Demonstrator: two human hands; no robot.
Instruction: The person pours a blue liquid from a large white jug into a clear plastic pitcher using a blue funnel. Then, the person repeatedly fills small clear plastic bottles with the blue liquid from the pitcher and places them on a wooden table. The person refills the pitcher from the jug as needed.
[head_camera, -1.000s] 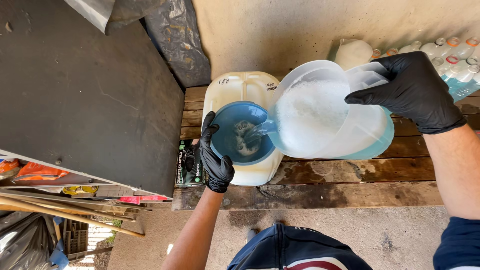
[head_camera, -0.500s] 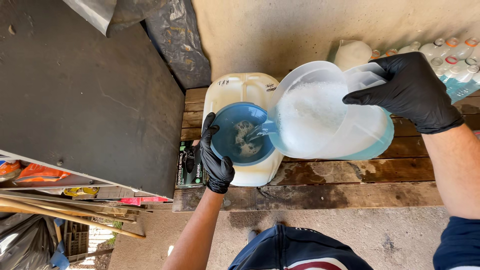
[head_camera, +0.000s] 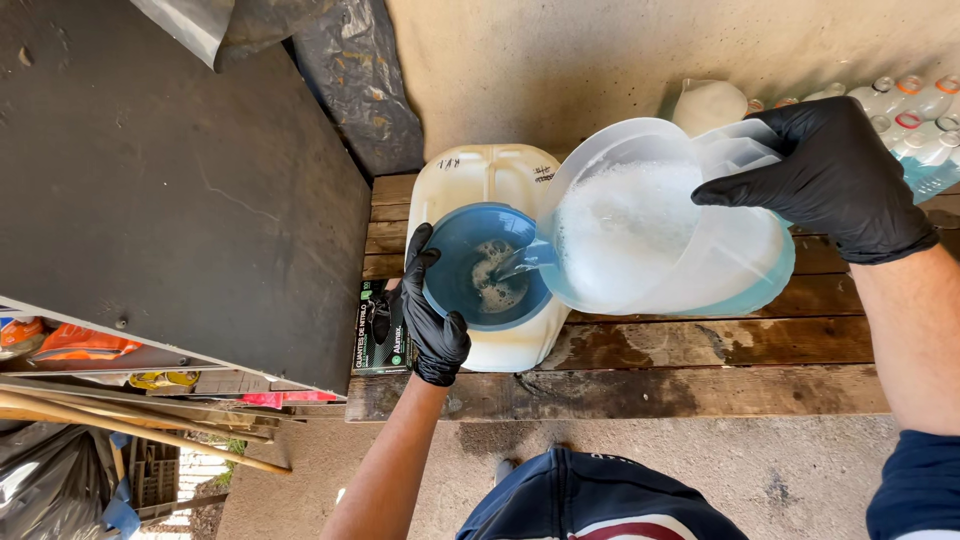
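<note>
Pouring is under way in the head view: the right hand (head_camera: 825, 175), black-gloved, grips a tilted translucent jug (head_camera: 665, 225) at right of centre, its foamy bluish liquid streaming into a blue funnel (head_camera: 485, 265). The left hand (head_camera: 430, 315) clasps the funnel's rim atop a white jerrycan (head_camera: 490, 175) on wooden planks (head_camera: 700, 345). Much liquid remains in the jug, so I judge the transfer partway done.

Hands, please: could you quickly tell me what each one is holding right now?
Left hand: closed on the rim of the blue funnel in the white jug.
Right hand: closed on the tilted pitcher, pouring.
</note>
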